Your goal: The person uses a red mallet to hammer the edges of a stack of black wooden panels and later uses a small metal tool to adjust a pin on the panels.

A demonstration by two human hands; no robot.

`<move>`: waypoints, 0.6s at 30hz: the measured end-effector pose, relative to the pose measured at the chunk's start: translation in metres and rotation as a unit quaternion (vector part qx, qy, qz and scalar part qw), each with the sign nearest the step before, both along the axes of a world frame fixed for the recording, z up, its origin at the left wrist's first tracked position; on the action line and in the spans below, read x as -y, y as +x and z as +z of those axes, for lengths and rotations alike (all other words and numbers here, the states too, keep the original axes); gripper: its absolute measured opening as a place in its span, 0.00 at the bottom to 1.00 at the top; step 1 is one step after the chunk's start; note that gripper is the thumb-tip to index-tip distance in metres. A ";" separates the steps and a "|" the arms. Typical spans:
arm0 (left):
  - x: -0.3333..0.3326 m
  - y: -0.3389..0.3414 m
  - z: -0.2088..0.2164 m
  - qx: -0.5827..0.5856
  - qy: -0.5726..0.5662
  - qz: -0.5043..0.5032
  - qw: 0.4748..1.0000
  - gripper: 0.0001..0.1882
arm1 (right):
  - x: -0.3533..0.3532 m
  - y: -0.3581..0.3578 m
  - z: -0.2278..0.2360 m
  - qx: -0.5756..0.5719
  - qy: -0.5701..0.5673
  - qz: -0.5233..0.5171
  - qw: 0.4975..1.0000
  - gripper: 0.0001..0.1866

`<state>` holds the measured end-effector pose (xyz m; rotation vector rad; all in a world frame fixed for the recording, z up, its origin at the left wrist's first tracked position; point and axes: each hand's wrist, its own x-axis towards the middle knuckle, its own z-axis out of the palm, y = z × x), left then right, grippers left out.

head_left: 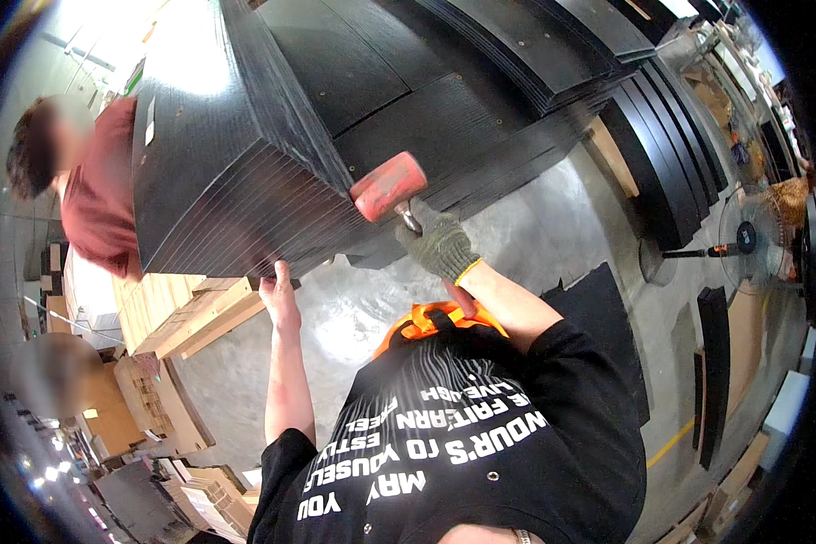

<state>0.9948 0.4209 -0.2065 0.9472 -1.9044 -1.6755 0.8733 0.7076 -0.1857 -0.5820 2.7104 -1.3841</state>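
Observation:
My right hand (440, 243), in a green knit glove, is closed round the handle of a mallet. The mallet's red head (390, 186) is worn and sits against the right corner of a tall stack of thin black boards (272, 195). Below the glove the handle is mostly hidden. At the lower edge of that stack is my bare left hand (281, 292), its fingers pointing up and touching the boards. Its fingertips are partly hard to make out.
A person in a maroon shirt (104, 195) stands beyond the stack on the left. Light wooden planks (199, 313) lie below it. More black panels (417, 118) are piled behind. A standing fan (743, 238) and curved-looking black boards (666, 154) are at right.

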 end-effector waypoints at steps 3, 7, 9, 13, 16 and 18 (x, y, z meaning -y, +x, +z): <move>0.004 0.004 -0.005 -0.032 0.032 -0.020 0.999 0.26 | -0.003 -0.004 0.010 -0.008 -0.028 -0.014 0.999 0.21; 0.007 0.004 -0.008 -0.044 0.036 -0.031 0.998 0.28 | 0.004 -0.005 0.026 -0.025 -0.081 -0.023 0.996 0.21; 0.007 0.005 -0.004 -0.015 0.009 -0.024 1.000 0.19 | 0.003 -0.008 0.028 -0.029 -0.052 0.013 0.998 0.21; 0.016 0.012 0.018 -0.040 -0.055 -0.020 0.997 0.25 | 0.004 -0.012 0.032 -0.048 -0.084 -0.024 0.995 0.20; -0.011 -0.002 0.081 -0.102 -0.105 -0.005 0.989 0.16 | 0.005 -0.012 0.038 -0.039 -0.084 -0.022 0.995 0.20; -0.005 -0.006 0.080 -0.078 -0.117 0.031 0.990 0.22 | 0.003 -0.015 0.048 -0.041 -0.071 0.024 0.996 0.20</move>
